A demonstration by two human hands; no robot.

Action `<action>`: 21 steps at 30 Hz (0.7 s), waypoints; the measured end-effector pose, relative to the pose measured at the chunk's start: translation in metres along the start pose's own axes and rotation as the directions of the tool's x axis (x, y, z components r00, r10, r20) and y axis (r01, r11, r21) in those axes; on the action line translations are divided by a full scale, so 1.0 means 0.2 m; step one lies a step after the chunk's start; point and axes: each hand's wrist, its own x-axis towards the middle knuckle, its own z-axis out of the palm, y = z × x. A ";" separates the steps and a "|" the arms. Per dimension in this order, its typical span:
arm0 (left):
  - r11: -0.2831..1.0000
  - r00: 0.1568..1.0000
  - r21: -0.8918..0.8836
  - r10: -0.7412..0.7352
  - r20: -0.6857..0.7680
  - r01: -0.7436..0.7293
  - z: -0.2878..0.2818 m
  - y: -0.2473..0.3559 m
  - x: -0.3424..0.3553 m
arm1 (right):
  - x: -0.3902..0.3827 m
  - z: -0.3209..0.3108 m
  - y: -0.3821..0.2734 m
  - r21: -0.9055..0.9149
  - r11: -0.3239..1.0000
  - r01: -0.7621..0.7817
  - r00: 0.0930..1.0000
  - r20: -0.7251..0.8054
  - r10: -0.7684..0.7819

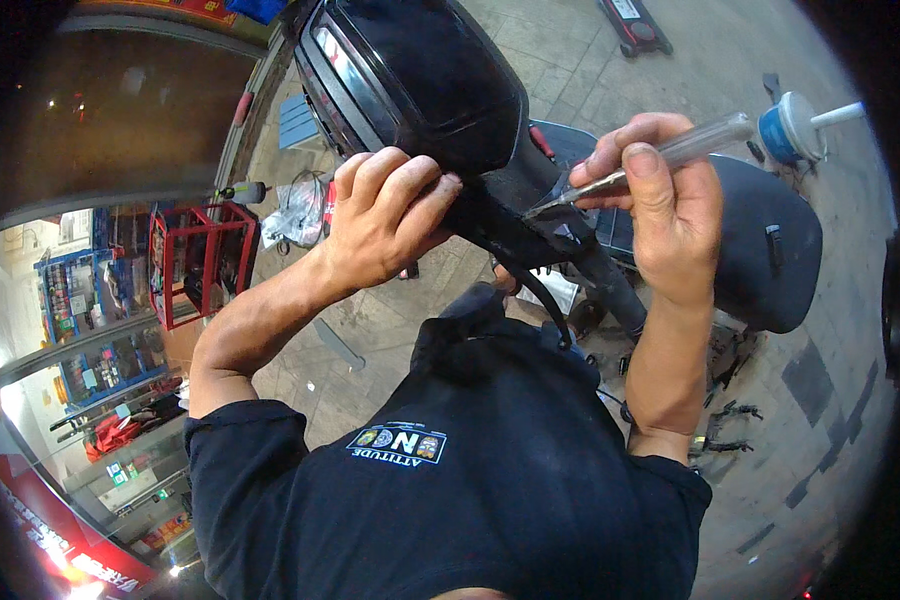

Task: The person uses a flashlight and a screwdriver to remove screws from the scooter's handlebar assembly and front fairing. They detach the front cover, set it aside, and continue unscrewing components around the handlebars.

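In front of me is a scooter with a glossy black front housing (420, 75). My left hand (392, 215) curls its fingers over the lower edge of that housing, the fingertips partly hidden behind it. A screwdriver (708, 140) with a clear handle lies in my right hand (675, 205), pinched between thumb and fingers. Its thin shaft points down to the left, and the tip meets a black plastic part (505, 215) just below the housing. Whether the tip sits in a screw or a seam, I cannot tell.
The scooter's black seat (770, 245) stretches to the right. Beyond it stands a blue and white tub (790, 128). A red and black tool (635, 25) lies on the paving far off. To the left are a plastic bag (295, 212), a blue stool (298, 122) and a red rack (205, 225).
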 end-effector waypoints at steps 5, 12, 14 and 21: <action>0.999 0.999 0.001 -0.041 -0.017 0.041 0.02 0.02 0.02 | 0.03 -0.05 0.03 0.021 0.999 0.025 1.000 -0.013 -0.025; 0.988 0.997 0.134 -0.066 -0.048 0.071 0.05 0.06 0.03 | 0.05 -0.33 -0.13 0.090 0.977 0.195 0.926 -0.345 -0.153; 0.994 0.996 0.082 -0.063 -0.066 0.069 0.06 0.05 0.04 | 0.03 -0.31 -0.14 0.076 0.978 0.193 0.924 -0.350 -0.155; 0.998 0.998 -0.008 -0.065 0.024 0.065 0.03 0.04 0.08 | 0.00 0.09 0.03 0.075 0.995 0.060 0.995 -0.082 -0.054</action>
